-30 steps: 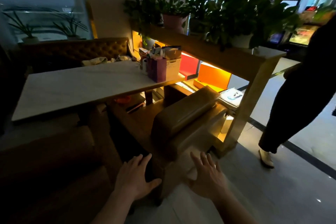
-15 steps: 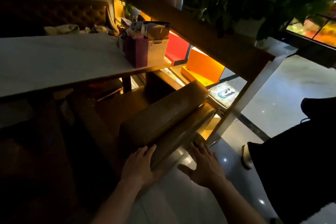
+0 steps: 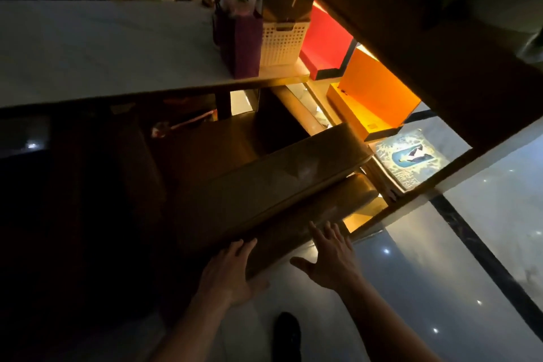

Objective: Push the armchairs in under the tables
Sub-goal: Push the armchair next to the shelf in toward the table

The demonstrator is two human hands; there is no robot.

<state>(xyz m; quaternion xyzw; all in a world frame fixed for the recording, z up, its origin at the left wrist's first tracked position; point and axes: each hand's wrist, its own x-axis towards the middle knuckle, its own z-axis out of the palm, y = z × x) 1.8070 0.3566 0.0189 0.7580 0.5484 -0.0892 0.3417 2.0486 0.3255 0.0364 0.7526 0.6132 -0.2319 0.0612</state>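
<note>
Dim room; our pale surface [image 3: 97,47] overhangs the armchair [image 3: 276,182], whose seat sits partly beneath its near edge. We press our left hand [image 3: 232,270] and right hand [image 3: 329,256], fingers spread flat, gripping nothing, against its back to shove it under.

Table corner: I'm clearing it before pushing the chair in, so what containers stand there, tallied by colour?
Purple paper bag: 1
White perforated basket: 1
Total: 2, standing side by side on the table.
</note>
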